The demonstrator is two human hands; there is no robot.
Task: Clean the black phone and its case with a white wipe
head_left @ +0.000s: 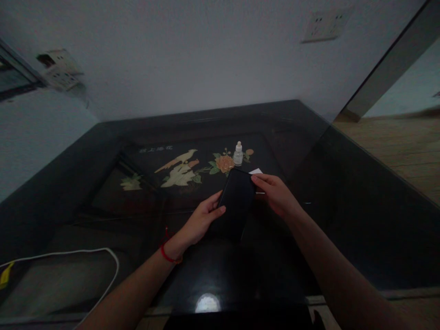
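Observation:
Between my two hands is a black smartphone (236, 195), a thin dark slab tilted above the glossy table. My left hand (202, 217) grips its left edge, thumb lying on the face and fingers behind. At the upper right corner, my right hand (275, 192) pinches it with the thumb on top. Part of a white flat piece (256, 172) shows behind the right hand; most of it is hidden, and I cannot tell whether that hand touches it. Just beyond the phone stands a small clear dropper bottle (238, 156) with a white top, upright.
The black table (292, 133) has a bird-and-flower picture (182, 172) on its surface and meets a white wall. A white cable (79, 250) with a yellow tag (6, 274) lies at the lower left. Wall sockets (325, 25) are at the upper right.

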